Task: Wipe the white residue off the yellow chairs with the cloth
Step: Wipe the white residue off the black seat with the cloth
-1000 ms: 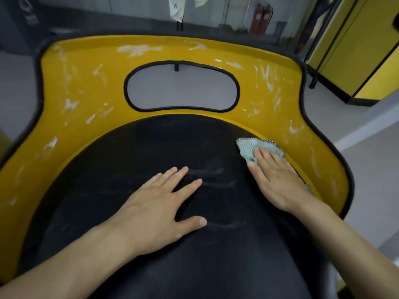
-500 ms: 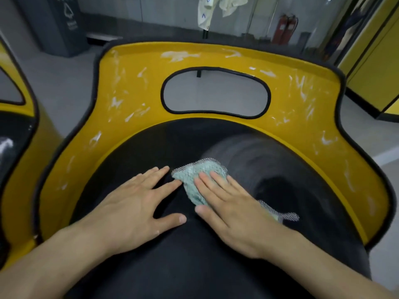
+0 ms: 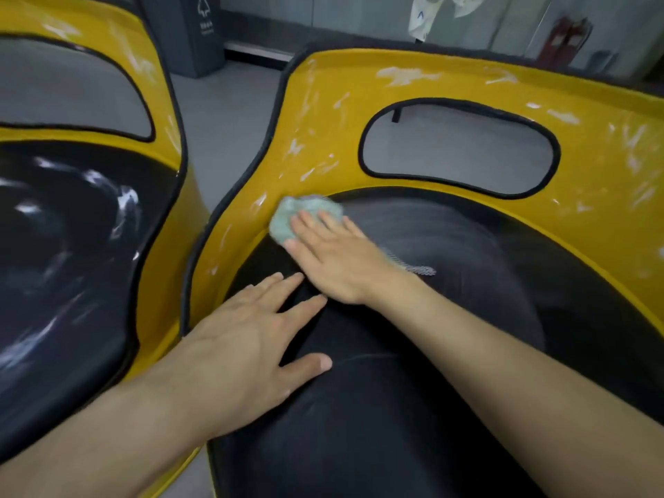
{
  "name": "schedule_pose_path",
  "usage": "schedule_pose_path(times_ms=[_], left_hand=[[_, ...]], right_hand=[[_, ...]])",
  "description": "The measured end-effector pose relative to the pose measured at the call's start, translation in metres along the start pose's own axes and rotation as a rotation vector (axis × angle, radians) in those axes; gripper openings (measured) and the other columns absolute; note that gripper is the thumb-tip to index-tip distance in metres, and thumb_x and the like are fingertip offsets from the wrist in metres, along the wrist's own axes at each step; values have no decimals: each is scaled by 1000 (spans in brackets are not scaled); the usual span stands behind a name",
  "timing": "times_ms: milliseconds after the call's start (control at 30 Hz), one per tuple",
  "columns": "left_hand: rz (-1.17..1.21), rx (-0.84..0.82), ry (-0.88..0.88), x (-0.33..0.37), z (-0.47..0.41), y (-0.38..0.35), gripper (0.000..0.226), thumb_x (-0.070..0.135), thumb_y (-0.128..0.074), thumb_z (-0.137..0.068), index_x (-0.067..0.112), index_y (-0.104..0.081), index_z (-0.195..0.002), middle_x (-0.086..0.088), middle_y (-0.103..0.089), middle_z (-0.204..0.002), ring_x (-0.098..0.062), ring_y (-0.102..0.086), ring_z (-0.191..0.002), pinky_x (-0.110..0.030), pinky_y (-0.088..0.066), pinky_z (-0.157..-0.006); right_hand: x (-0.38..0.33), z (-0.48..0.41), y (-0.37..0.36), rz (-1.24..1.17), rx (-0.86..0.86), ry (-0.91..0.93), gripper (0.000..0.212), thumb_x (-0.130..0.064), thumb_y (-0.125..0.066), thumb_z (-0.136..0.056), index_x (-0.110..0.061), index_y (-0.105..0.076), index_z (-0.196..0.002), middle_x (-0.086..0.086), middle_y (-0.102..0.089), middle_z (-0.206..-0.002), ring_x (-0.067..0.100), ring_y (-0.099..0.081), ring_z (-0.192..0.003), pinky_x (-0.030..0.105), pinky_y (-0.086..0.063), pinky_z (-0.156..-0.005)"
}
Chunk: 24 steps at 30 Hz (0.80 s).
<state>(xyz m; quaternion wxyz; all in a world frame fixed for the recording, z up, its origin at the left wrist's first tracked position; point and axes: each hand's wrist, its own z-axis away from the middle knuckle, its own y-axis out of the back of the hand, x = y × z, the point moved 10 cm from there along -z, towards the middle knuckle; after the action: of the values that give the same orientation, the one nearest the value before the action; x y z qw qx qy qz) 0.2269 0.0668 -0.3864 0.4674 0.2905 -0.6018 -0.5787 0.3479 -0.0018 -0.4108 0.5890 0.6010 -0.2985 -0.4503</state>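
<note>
At the left rear corner of the nearer yellow chair (image 3: pixel 316 113), the cloth (image 3: pixel 287 224) lies bunched on the seam where the black seat cushion (image 3: pixel 413 354) meets the yellow shell. The right hand (image 3: pixel 334 257) lies flat on it, fingers straight and close together, pressing down. Pale green cloth shows past the fingertips, and a frayed mesh edge shows beside the wrist. The left hand (image 3: pixel 251 339) rests palm-down on the cushion just in front of the right hand, fingers spread and thumb out, holding nothing; judged to be a brace. White residue (image 3: pixel 406 75) is smeared across the shell: along the top rim, down the left flank just above the cloth, and on the right side past the oval cut-out (image 3: pixel 460 149). The second chair (image 3: pixel 161 195), beside the first on the left, has white streaks on both its shell and its dark seat. Step in hand, as judged: wiping the lower left edge of the first chair's shell, early in the task, since most marks are unwiped. The next move likely calls for carrying the cloth up the left flank under firm flat pressure, with the fingers kept on the cloth so it does not slip out. The curved shell may need repeated passes, and I cannot tell whether the residue is dried on.
</note>
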Motion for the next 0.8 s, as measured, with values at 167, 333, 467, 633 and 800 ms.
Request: schedule_pose_path(times_ms=[167,333,467,633,800], left_hand=[[11,5,24,-1,-7,5,73,73,-35,-92,51,-6,-155,17,8,-165,-4,9,-151,-19,4,-112],[-13,-3,51,3,10,3,69,69,-26,-96,49,3,-155,17,15,-164,-7,14,-151,-25,3,-120],[-3,-48,74,5,29,-6,68,67,-26,-98,49,6,-154,19,17,-163,-9,18,-151,-30,2,-124],[-16,-50,78,9,38,-5,66,62,-30,-100,45,1,-156,14,13,-166,-11,15,-152,-33,-2,-125],[-75,-154,37,28,50,-12,69,62,-33,-100,40,-5,-158,7,2,-167,-17,8,-153,-34,-5,-125]], right_hand=[[52,3,14,-12,-3,30,53,-40,-12,-108,-23,-14,-159,-6,-8,-166,12,-3,-152,40,-2,-122],[219,11,49,26,87,-367,56,-43,-13,-107,-21,-22,-157,-1,-16,-166,16,-12,-152,40,-8,-123],[211,-8,46,59,102,-398,70,-59,-4,-98,-28,-28,-155,-3,-21,-164,21,-18,-150,48,-13,-121],[7,-19,16,133,108,110,54,-39,-13,-107,-17,-31,-153,6,-28,-160,29,-22,-147,46,-16,-118],[-96,58,-9,-55,-58,394,62,-42,-2,-100,-31,-27,-156,-12,-16,-164,8,1,-152,33,9,-122]])
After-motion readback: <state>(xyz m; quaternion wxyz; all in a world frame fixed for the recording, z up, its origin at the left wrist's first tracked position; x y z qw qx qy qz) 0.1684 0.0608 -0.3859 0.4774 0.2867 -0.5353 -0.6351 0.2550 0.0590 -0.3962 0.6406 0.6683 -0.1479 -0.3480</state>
